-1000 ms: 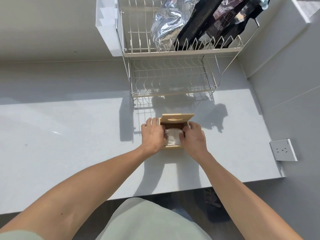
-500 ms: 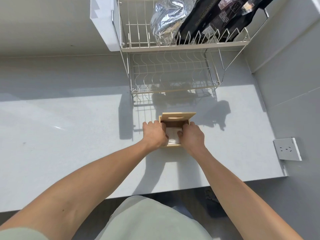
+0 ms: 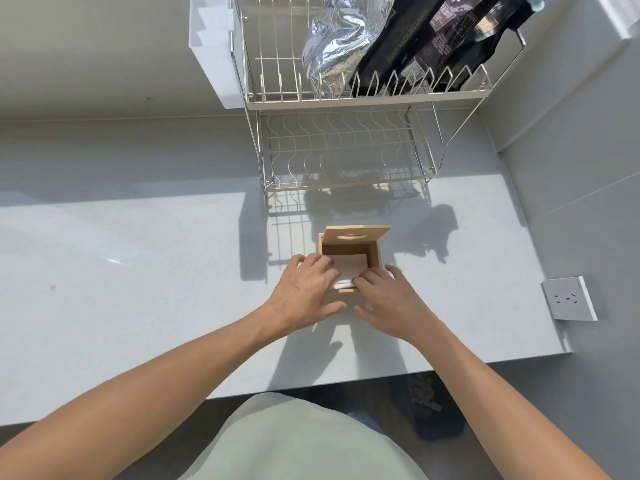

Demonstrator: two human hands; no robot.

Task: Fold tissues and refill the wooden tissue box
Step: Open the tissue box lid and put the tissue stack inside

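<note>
A small wooden tissue box [image 3: 375, 255] stands on the white counter, its slotted lid [image 3: 356, 233] tipped up at the far side. Folded white tissues [image 3: 349, 270] lie inside the box, nearly filling it. My left hand [image 3: 304, 292] rests over the box's near left corner, fingertips on the tissues. My right hand [image 3: 391, 299] lies over the near right corner, fingers spread and touching the tissues' near edge. Neither hand grips anything.
A two-tier wire dish rack [image 3: 346, 147] stands right behind the box, with a silver foil bag [image 3: 339, 39] and dark packets [image 3: 433, 39] on its upper tier. A wall socket [image 3: 568, 297] sits at the right. The counter edge [image 3: 381, 375] runs close to my body.
Both hands have drawn back toward me and flattened, uncovering the tissues that now lie deeper in the box. The box has not moved.
</note>
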